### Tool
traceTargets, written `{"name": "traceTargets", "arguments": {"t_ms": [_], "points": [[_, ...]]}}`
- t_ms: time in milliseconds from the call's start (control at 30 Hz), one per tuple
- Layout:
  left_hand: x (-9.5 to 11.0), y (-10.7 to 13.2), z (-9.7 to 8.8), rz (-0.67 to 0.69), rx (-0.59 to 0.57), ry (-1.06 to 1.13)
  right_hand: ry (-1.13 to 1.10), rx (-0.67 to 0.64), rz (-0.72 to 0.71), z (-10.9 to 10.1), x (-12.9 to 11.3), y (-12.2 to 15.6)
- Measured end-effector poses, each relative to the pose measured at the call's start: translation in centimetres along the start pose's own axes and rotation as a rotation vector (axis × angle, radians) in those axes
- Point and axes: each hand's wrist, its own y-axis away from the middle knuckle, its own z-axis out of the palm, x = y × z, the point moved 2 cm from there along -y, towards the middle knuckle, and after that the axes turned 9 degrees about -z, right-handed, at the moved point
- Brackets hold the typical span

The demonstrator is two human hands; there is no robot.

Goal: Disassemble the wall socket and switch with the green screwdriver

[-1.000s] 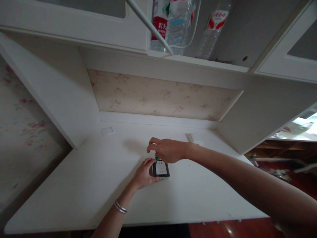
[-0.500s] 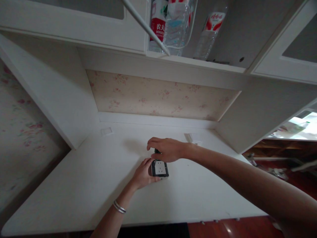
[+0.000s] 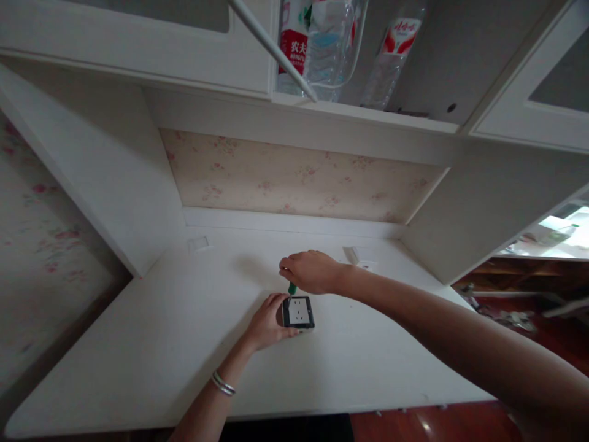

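Observation:
A wall socket (image 3: 299, 312) with a white face and a black frame lies on the white desk, its slots facing up. My left hand (image 3: 269, 322) grips it from the left, fingers along the far edge and thumb at the near edge. Above its far left corner, my right hand (image 3: 313, 272) is closed around a screwdriver (image 3: 292, 288). Only part of the green handle and the shaft show below my fingers. The shaft points down at the socket's left side; whether its tip sits in a screw is too small to tell.
On the white desk (image 3: 368, 350), a pale square frame (image 3: 199, 244) lies at the back left and a small white piece (image 3: 361, 255) at the back right. Overhead, a cabinet shelf holds plastic bottles (image 3: 386, 58). A white rod (image 3: 276, 52) hangs down before it.
My right hand's fingers have curled tighter around the screwdriver, and more of its green handle shows. The left hand and the socket have hardly moved.

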Motion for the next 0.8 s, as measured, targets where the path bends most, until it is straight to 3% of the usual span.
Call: {"name": "traceTargets", "arguments": {"t_ms": [133, 267, 333, 467, 500, 667, 800], "points": [[0.2, 0.0, -0.1, -0.009, 0.002, 0.009, -0.105, -0.052, -0.192, -0.1, -0.1, 0.2], [0.2, -0.1, 0.0, -0.014, 0.007, 0.007, 0.006, -0.072, -0.031, -0.2, 0.0, 0.3], [0.1, -0.2, 0.1, -0.014, 0.008, 0.009, 0.055, -0.041, -0.016, -0.1, -0.1, 0.3], [0.0, -0.1, 0.1, -0.031, 0.012, 0.003, -0.069, 0.013, -0.294, 0.1, -0.5, 0.2], [0.0, -0.1, 0.1, -0.036, 0.008, 0.003, -0.094, 0.018, -0.304, 0.1, -0.5, 0.1], [0.3, 0.0, 0.0, -0.025, 0.001, -0.001, 0.025, -0.02, 0.035, 0.2, 0.5, -0.5], [0.1, 0.0, 0.2, -0.021, 0.009, 0.004, -0.052, -0.026, -0.144, -0.4, 0.5, -0.5]]}}
